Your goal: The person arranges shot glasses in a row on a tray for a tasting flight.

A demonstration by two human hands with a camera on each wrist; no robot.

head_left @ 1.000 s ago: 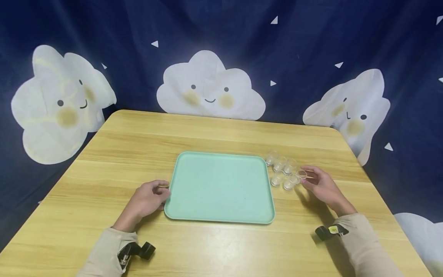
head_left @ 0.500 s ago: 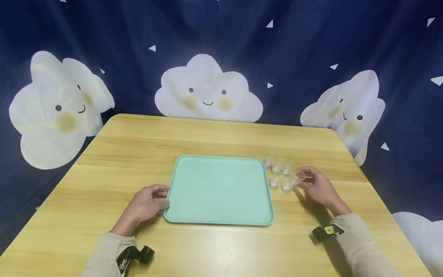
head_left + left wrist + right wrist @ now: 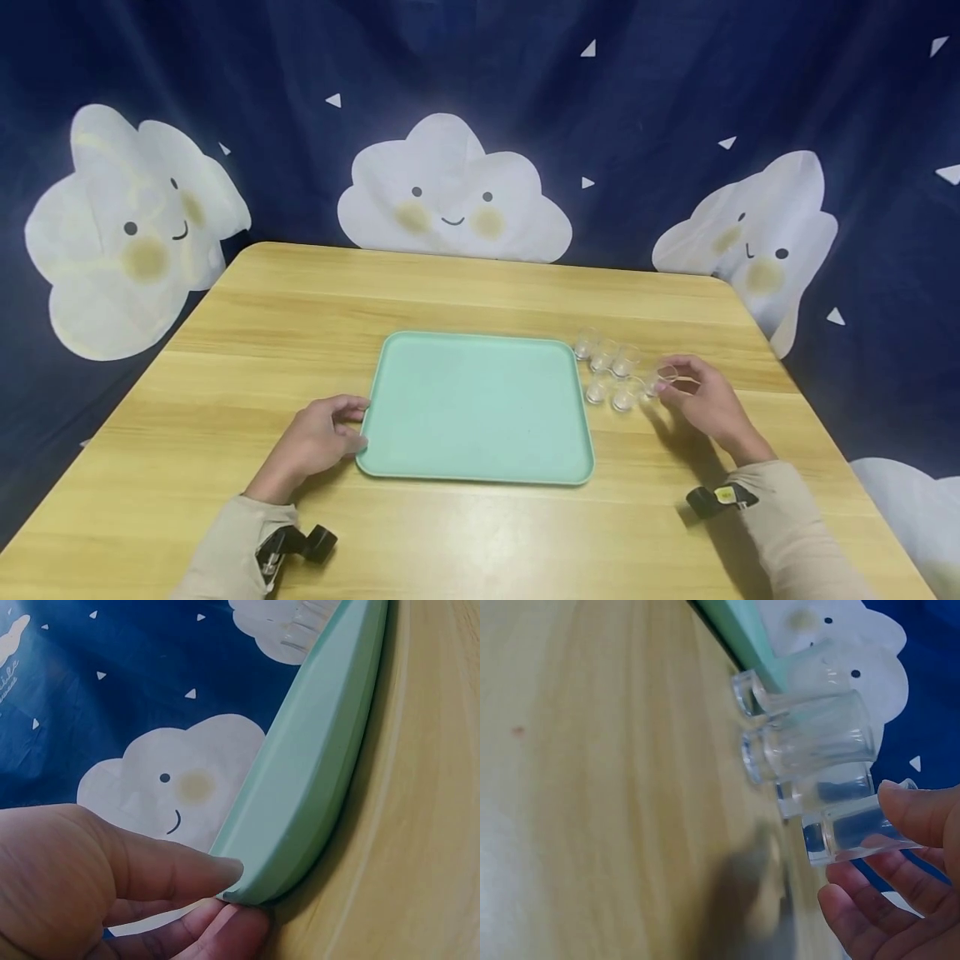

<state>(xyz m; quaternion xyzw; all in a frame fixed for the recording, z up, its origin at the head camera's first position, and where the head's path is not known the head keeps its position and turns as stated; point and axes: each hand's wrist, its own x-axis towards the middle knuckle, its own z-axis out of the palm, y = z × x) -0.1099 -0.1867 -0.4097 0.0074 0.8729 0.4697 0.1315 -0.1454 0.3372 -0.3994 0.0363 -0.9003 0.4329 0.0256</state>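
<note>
Pinch grip on the right hand (image 3: 708,407): thumb and fingers hold a small clear glass (image 3: 855,829) near its rim, the thumb covering part of it. Whether its base touches the table (image 3: 480,533) I can't tell. Right wrist view cuts the palm off at the edge.

Held glass is just right of five other glasses (image 3: 626,361), clustered beside the green tray (image 3: 480,408). Outlines faint in the head view; clear walls overlap and blend. Side-on, from the right wrist, only three show behind the held one, and just a sliver of the tray.

Left hand (image 3: 318,437) grips the tray's left edge, thumb on the rim, other fingertips partly hidden below it. Left wrist view crops the tray's far end; glassware at the top edge there too fragmentary to count. Both sleeves (image 3: 787,529) run out of frame.
</note>
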